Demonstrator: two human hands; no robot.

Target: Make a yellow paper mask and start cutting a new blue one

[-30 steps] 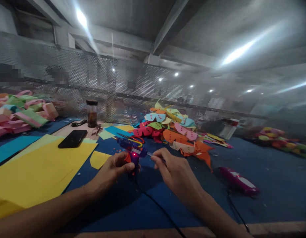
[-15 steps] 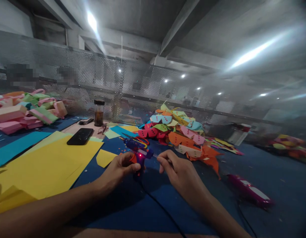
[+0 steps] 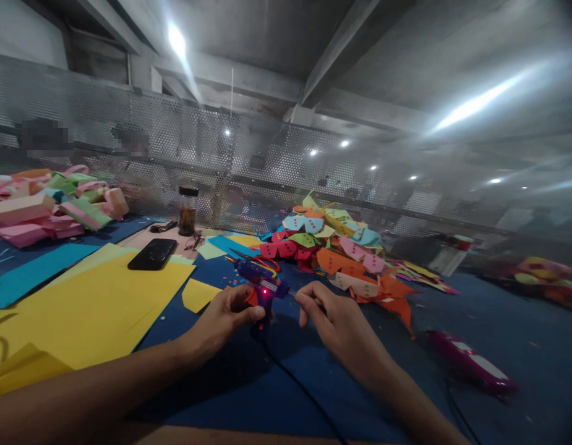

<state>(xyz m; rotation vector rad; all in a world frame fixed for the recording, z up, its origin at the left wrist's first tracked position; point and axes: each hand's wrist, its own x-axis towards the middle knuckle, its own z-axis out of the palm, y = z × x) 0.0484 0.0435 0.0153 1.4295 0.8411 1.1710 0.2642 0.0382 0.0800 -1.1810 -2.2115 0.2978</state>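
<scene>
My left hand is wrapped round the handle of a blue hot glue gun, whose small red light is lit. The gun's nozzle points left and away from me, and a black cord runs from its handle toward my lap. Behind the gun, my right hand pinches the end of a thin clear glue stick, which reaches into the back of the gun. Scissors with red handles lie just beyond the gun, partly hidden by it.
Yellow paper sheets and a black phone lie left. A jar stands by the perforated metal screen. Colourful cut paper pieces are heaped ahead, folded strips far left. A purple corded device lies right.
The whole view has shifted slightly, so everything sits a little further right. My hands keep the same hold on the glue gun and glue stick.
</scene>
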